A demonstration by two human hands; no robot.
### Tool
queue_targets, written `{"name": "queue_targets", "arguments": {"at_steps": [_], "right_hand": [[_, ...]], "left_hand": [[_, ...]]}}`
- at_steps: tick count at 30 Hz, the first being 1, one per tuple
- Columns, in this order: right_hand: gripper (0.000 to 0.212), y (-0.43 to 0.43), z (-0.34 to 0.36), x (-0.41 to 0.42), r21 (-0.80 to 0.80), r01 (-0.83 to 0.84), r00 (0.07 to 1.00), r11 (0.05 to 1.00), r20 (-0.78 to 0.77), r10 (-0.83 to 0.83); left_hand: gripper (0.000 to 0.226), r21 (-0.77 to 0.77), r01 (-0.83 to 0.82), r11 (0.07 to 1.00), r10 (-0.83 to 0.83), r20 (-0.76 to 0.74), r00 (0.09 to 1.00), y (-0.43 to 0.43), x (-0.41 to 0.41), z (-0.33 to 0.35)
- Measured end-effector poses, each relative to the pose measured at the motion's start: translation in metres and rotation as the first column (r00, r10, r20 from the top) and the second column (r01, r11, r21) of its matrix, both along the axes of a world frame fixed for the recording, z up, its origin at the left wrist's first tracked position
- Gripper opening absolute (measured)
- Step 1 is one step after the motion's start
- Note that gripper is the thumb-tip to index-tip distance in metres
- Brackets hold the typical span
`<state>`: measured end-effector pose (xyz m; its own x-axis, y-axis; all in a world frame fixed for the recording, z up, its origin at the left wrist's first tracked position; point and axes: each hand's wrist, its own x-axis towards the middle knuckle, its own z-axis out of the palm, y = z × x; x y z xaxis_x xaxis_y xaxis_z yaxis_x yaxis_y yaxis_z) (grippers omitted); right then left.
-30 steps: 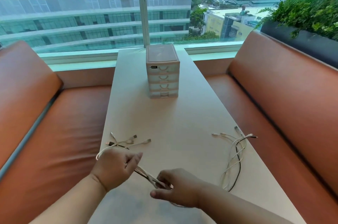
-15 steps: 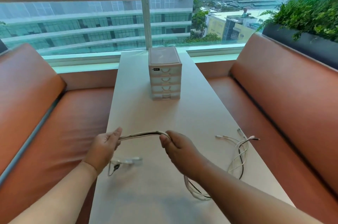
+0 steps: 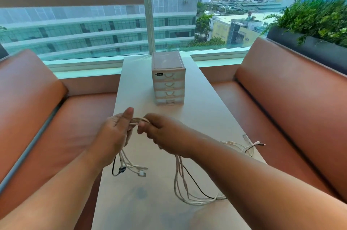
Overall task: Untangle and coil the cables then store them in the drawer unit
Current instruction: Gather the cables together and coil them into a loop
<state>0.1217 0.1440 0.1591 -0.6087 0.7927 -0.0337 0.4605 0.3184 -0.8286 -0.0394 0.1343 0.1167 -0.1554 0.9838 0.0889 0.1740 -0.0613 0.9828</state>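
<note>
A bundle of white and black cables is held up above the white table. My left hand grips it, with plug ends dangling below. My right hand pinches the bundle close beside the left, and a long loop hangs down from it onto the table. The far cable ends lie at the table's right edge. A small beige drawer unit with several shut drawers stands upright at the far middle of the table.
Orange leather benches run along the left and right of the narrow table. A window sill lies behind the drawer unit. A planter with green plants sits above the right bench back.
Both hands lifted the bundle off the table and came together, from far apart to almost touching. The cable ends on the left left the table and now dangle from my left hand.
</note>
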Motion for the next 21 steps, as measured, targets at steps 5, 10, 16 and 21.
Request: {"name": "queue_targets", "arguments": {"at_steps": [5, 10, 16, 21], "right_hand": [[0.030, 0.007, 0.013, 0.001, 0.007, 0.156, 0.969, 0.988, -0.195, -0.152], [0.034, 0.016, 0.010, 0.009, -0.118, 0.232, 0.882, 0.965, -0.393, -0.260], [0.035, 0.020, 0.005, 0.018, -0.135, 0.288, 0.834, 0.948, -0.451, -0.318], [0.034, 0.027, 0.005, 0.027, -0.235, 0.333, 0.761, 0.913, -0.505, -0.407]], "left_hand": [[0.047, 0.031, 0.198, 0.980, -0.199, 0.272, 0.941, -0.001, 0.000, 0.011], [0.056, -0.009, 0.267, 0.964, -0.241, 0.407, 0.881, -0.007, -0.003, 0.009], [0.061, -0.117, 0.348, 0.930, -0.281, 0.384, 0.880, -0.011, -0.008, 0.005], [0.061, -0.242, 0.413, 0.878, -0.328, 0.323, 0.888, -0.017, -0.017, 0.006]]}}
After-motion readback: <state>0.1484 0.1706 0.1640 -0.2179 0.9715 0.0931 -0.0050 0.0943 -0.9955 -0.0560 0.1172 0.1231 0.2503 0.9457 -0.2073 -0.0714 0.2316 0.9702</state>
